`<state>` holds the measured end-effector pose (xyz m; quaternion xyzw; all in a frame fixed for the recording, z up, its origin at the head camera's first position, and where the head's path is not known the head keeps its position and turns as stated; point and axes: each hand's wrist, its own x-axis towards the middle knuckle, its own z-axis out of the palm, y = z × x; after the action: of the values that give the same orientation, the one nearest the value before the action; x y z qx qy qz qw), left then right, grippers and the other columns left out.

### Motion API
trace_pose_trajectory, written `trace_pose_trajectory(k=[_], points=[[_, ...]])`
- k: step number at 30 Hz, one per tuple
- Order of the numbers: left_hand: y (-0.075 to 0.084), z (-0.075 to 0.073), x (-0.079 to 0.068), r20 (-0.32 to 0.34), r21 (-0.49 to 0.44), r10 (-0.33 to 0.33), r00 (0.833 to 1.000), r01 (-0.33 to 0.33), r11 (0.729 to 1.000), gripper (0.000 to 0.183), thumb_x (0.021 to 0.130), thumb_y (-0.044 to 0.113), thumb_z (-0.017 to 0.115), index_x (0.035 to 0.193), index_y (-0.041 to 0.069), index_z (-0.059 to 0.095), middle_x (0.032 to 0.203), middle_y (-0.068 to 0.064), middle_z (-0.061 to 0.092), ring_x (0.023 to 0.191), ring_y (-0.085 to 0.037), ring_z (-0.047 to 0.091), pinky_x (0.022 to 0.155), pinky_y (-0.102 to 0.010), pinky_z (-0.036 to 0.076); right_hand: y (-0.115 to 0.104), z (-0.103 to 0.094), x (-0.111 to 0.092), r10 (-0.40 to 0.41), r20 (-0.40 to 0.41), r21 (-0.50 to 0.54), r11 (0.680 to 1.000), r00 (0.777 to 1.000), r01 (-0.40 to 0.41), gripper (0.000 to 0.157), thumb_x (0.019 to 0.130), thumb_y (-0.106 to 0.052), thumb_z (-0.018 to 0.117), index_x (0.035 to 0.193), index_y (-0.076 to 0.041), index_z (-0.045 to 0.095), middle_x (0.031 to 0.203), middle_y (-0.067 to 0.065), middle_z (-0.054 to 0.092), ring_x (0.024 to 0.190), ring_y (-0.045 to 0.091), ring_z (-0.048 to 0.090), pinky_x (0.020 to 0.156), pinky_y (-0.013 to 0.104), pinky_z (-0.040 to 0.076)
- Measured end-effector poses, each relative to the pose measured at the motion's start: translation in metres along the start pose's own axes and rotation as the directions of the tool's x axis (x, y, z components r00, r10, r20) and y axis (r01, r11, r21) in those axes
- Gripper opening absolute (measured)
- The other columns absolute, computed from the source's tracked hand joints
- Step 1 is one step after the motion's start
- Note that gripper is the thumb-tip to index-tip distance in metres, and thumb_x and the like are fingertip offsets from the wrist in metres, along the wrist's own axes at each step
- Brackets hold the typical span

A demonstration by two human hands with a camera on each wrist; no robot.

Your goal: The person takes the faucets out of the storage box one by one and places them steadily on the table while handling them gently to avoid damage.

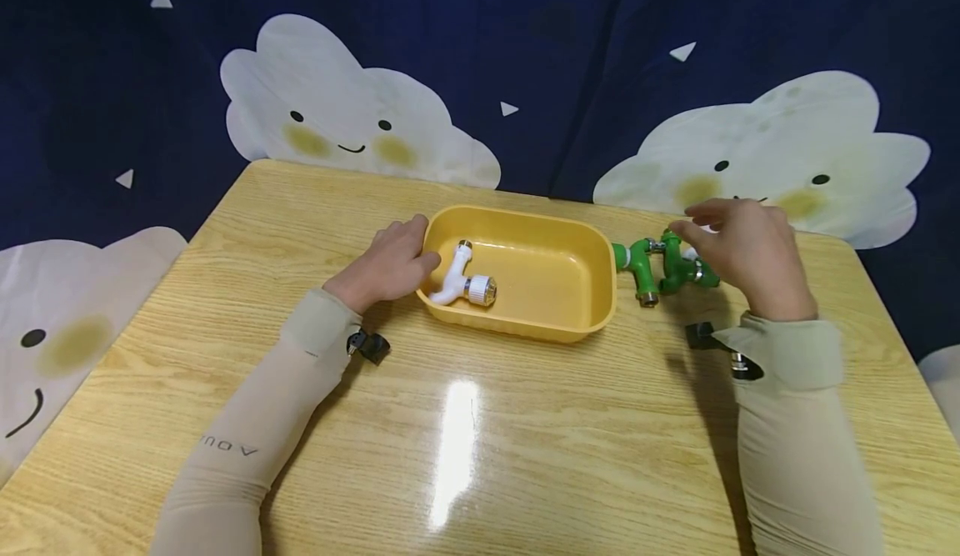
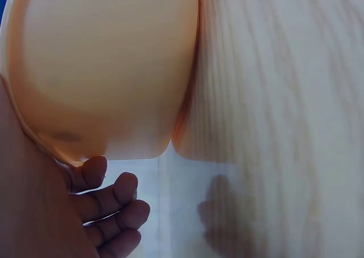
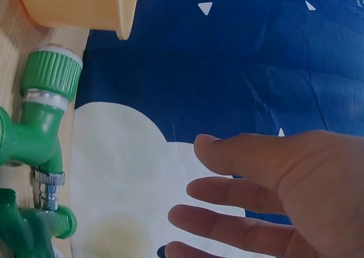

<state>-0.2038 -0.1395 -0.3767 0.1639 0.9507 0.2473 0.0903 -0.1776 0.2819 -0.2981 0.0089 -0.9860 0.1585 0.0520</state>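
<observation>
A yellow plastic basin (image 1: 543,279) stands on the table, with a white tap (image 1: 454,276) lying inside at its left end. My left hand (image 1: 387,262) grips the basin's left end, thumb over the rim; in the left wrist view its other fingers (image 2: 122,188) curl along the outer wall (image 2: 108,65). To the right of the basin lie green taps, one (image 1: 641,264) close to its wall and another (image 1: 677,268) beside it. Above these hovers my right hand (image 1: 750,249), fingers spread and holding nothing; the right wrist view shows air between its fingers (image 3: 227,150) and the taps.
The wooden table (image 1: 337,439) carries everything. A small white piece (image 1: 689,253) shows beside the right-hand green tap, partly behind my hand. Behind the table's far edge hangs a dark blue cloth (image 1: 555,56) with printed clouds.
</observation>
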Motion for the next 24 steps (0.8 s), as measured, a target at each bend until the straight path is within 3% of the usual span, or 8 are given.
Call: trace_pose_trajectory(k=[7,14,24], points=[[0.000,0.001,0.000,-0.005,-0.003,0.000,1.000,0.000,1.000,0.027,0.099,0.029,0.042,0.110,0.006,0.048,0.091,-0.013,0.049,0.092,-0.032,0.044,0.084,-0.039,0.030,-0.009,0.003,-0.002,-0.062,-0.033,0.023,0.998,0.998,0.063,0.049,0.101,-0.041,0.062,0.125,0.000,0.071,0.118,0.030,0.072,0.106,0.050,0.066,0.099,0.063,0.039],[-0.001,0.002,0.001,-0.015,-0.003,-0.005,1.000,0.005,1.000,0.028,0.099,0.030,0.043,0.111,0.005,0.048,0.093,-0.014,0.050,0.092,-0.032,0.044,0.083,-0.039,0.030,-0.016,0.007,-0.005,-0.107,-0.056,0.038,0.993,0.993,0.109,0.043,0.099,-0.038,0.066,0.122,-0.002,0.074,0.119,0.023,0.075,0.101,0.045,0.070,0.082,0.057,0.049],[0.002,0.002,0.001,-0.020,-0.005,-0.001,1.000,0.000,1.000,0.029,0.098,0.030,0.044,0.112,0.005,0.049,0.092,-0.013,0.050,0.091,-0.032,0.045,0.082,-0.038,0.031,-0.026,0.013,-0.006,-0.199,-0.087,0.022,0.979,0.976,0.202,0.037,0.098,-0.033,0.069,0.118,-0.002,0.076,0.114,0.020,0.077,0.098,0.044,0.071,0.082,0.055,0.048]])
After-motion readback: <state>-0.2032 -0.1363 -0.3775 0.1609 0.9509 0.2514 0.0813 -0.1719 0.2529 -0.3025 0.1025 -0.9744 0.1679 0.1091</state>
